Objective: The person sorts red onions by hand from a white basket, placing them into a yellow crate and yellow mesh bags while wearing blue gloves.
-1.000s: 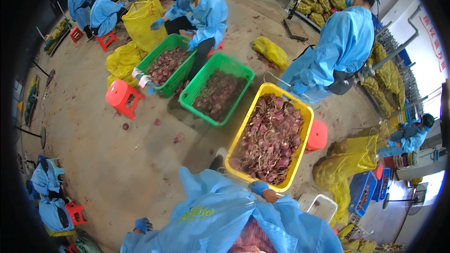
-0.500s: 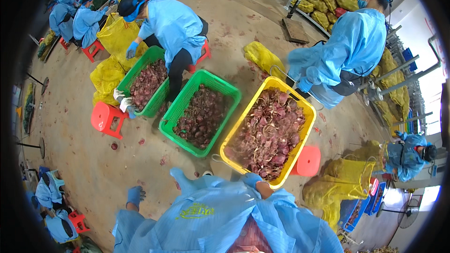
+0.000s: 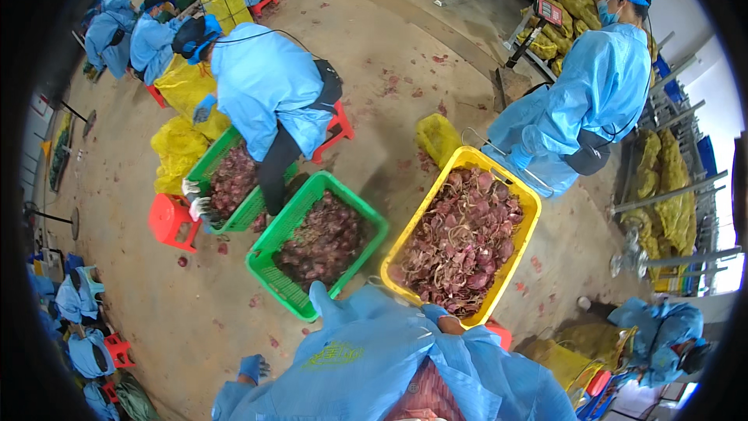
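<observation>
Shallots, reddish-purple and papery, fill the yellow crate (image 3: 520, 195) that sits on the concrete floor (image 3: 374, 54) straight ahead of the person. Right hand (image 3: 436, 316), in a blue glove, rests at the crate's near rim; its fingers are mostly hidden behind the blue gown sleeve, so whether they grip the rim or merely touch it cannot be told. Left hand (image 3: 249, 368), also gloved in blue, hangs low at the person's left side, well apart from the crates, fingers loosely spread and holding nothing. Just left of the yellow crate stands a green crate (image 3: 269, 261) with a darker load of the same bulbs; the two lie close side by side, both angled away from the person. Beyond it a second green crate (image 3: 222, 148) is partly covered by a worker in a blue gown (image 3: 265, 86) who bends over it, a red stool (image 3: 336, 126) behind that worker. Another red stool (image 3: 167, 221) stands left of that crate, near yellow sacks (image 3: 183, 125). At the far end of the yellow crate another worker in blue (image 3: 592, 93) leans in, a gloved hand close to the far rim. More workers in blue sit at the left edge and lower right
</observation>
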Demonstrator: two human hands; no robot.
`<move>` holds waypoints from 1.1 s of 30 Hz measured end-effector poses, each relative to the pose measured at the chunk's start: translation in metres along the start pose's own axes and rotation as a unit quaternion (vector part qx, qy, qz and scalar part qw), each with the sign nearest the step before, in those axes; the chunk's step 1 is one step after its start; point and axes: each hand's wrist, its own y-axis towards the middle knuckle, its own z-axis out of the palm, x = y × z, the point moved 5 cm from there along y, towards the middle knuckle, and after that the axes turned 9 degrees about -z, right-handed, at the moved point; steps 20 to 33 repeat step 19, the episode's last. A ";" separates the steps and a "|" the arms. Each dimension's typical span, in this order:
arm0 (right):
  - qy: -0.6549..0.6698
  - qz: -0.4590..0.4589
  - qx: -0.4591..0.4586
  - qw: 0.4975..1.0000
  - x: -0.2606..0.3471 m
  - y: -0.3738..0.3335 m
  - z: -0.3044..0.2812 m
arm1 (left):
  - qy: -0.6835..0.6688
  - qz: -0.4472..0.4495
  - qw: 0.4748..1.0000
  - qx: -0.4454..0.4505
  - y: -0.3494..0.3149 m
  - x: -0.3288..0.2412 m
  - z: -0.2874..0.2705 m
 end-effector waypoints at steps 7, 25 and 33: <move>0.018 0.017 0.016 1.000 0.079 -0.021 -0.165 | -0.004 -0.063 0.997 -0.050 -0.014 -0.174 0.043; 0.013 -0.009 0.081 0.997 0.020 0.114 -0.433 | -0.050 -0.047 0.982 -0.176 -0.037 -0.350 0.134; 0.013 -0.009 0.081 0.997 0.020 0.114 -0.433 | -0.050 -0.047 0.982 -0.176 -0.037 -0.350 0.134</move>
